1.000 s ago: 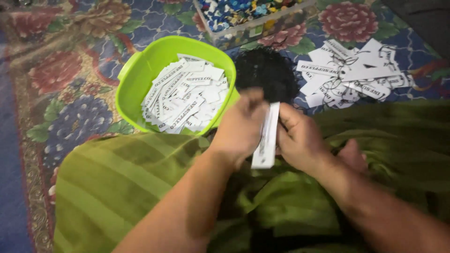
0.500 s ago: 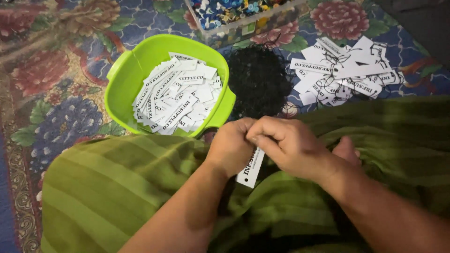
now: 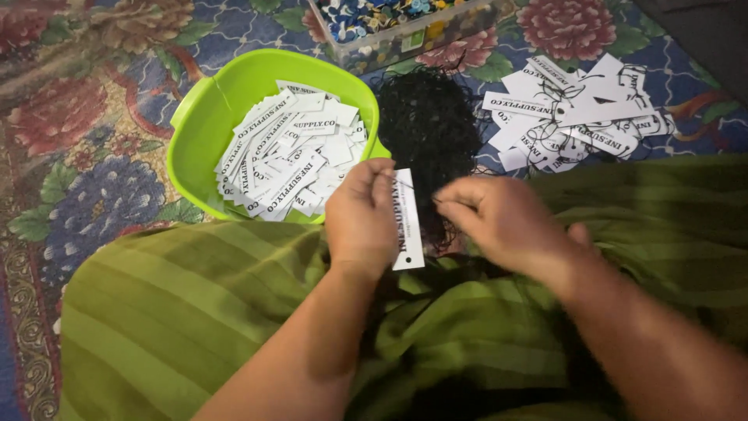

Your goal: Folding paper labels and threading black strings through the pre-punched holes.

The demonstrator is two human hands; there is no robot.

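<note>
A lime green plastic bowl (image 3: 210, 109) sits on a flowered carpet (image 3: 86, 140), filled with a loose heap of white rectangular printed tags (image 3: 284, 152). Just right of the bowl, the left hand (image 3: 360, 220) pinches one narrow white tag (image 3: 407, 222) upright, over a lap draped in green striped cloth (image 3: 179, 312). Right of the bowl lies a tangle of black string (image 3: 428, 117). The right hand (image 3: 499, 218), fingers curled together, pinches a thin black thread near the tag. Farther right lies a scattered pile of strung white tags (image 3: 576, 113). Behind the bowl stands a clear box (image 3: 405, 27) of colourful pieces.
</note>
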